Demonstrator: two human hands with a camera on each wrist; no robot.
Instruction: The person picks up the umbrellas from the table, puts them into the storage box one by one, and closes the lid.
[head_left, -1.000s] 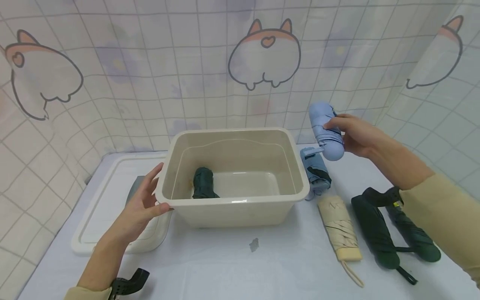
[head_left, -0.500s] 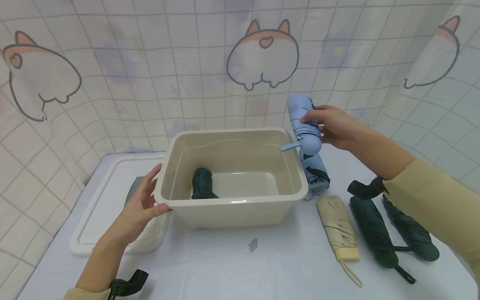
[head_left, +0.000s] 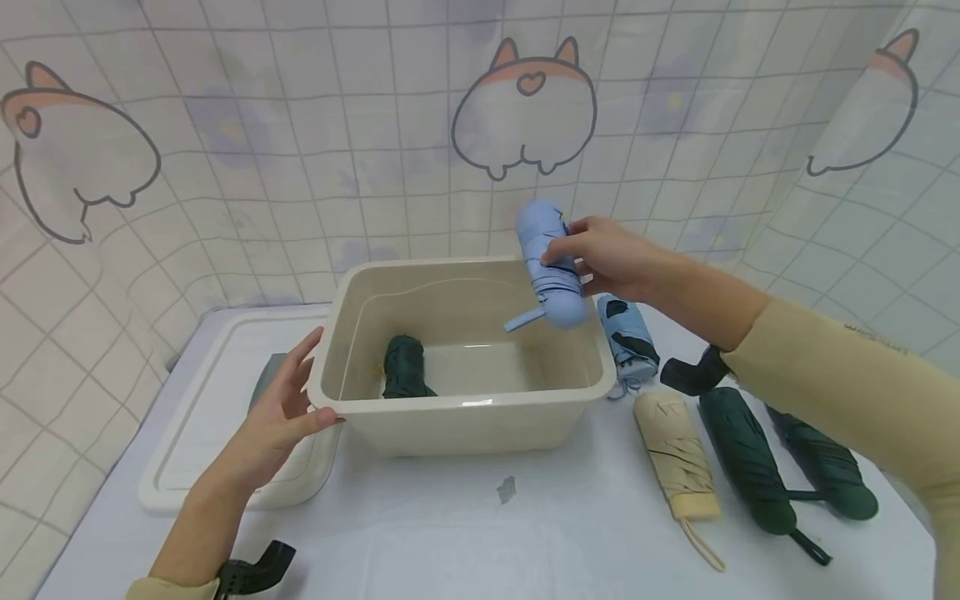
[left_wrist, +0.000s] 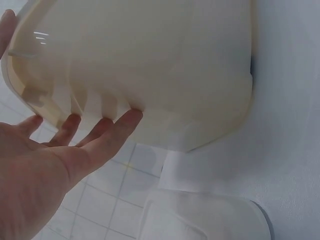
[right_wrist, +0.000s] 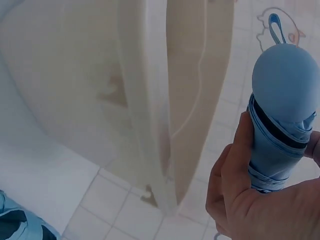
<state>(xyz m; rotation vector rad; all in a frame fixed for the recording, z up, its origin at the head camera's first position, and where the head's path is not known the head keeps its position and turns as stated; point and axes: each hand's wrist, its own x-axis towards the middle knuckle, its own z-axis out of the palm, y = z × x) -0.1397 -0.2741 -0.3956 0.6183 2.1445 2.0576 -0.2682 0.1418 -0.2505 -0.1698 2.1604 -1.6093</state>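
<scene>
My right hand grips a folded light-blue umbrella, fingers and thumb round its wrapped middle. The umbrella is tilted above the right part of a beige plastic bin, its rounded handle end and wrist loop lowest. The right wrist view shows the rounded end of the light-blue umbrella beside the bin's rim. My left hand rests at the bin's left front corner. In the left wrist view its spread fingers touch the outer wall. A dark green folded umbrella lies in the bin's left part.
Right of the bin lie a blue-and-black patterned umbrella, a cream umbrella and two dark green umbrellas. A white lid lies flat at left. A patterned curtain hangs behind the table.
My right hand has carried the light-blue umbrella leftward, from above the patterned umbrella to over the bin's right part. The left hand has stayed at the bin's corner.
</scene>
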